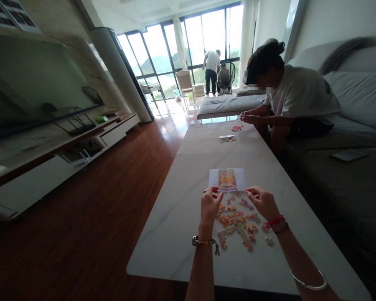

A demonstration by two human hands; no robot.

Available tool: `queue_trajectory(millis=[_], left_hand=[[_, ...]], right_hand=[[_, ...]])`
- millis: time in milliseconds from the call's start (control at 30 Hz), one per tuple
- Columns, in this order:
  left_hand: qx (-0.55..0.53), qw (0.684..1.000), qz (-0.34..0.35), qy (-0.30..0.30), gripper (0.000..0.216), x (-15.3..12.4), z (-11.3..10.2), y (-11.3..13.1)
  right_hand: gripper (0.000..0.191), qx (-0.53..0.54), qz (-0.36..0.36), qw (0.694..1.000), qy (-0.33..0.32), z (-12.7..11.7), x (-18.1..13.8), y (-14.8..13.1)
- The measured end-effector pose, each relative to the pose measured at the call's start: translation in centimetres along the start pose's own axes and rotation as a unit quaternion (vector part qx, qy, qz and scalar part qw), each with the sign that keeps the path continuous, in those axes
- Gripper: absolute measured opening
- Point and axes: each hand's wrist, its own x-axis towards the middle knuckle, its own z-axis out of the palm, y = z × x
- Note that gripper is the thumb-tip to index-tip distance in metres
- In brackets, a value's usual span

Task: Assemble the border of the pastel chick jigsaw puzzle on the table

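Several small pink and orange puzzle pieces (238, 225) lie scattered on the pale marble table (181, 209) just in front of me. A reference sheet (227, 179) with a small yellow picture lies flat beyond them. My left hand (210, 205) hovers over the left side of the pile with fingers curled in a pinch near the sheet's lower edge. My right hand (263, 201) is over the right side, fingers curled too. Whether either pinch holds a piece is too small to tell.
Another person (288, 100) sits on the grey sofa (347, 125) at the far right, hands over their own pieces (237, 128) and a sheet (227, 138). A third person (212, 71) stands at the window. A TV unit (50, 138) runs along the left; a phone (347, 155) lies on the sofa.
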Motion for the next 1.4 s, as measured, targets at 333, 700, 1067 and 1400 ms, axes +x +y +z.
queue_trajectory(millis=[333,700,1067,1400], left_hand=[[0.02,1.0,0.016,-0.007,0.019,-0.3,-0.1,0.2],[0.054,0.989,-0.091,-0.106,0.014,-12.3,0.5,-3.0],[0.064,0.991,-0.088,-0.08,0.013,-9.5,0.6,-3.9],[0.038,0.999,-0.013,0.014,0.01,0.2,0.3,-1.1]], right_hand=[[0.024,0.01,-0.006,1.0,0.007,0.0,-0.2,-0.1],[0.019,-0.031,0.07,0.99,-0.118,1.2,-9.5,1.4],[0.019,-0.015,0.058,0.992,-0.108,0.6,-7.0,0.3],[0.027,0.029,-0.024,0.999,0.034,0.1,2.3,-1.5]])
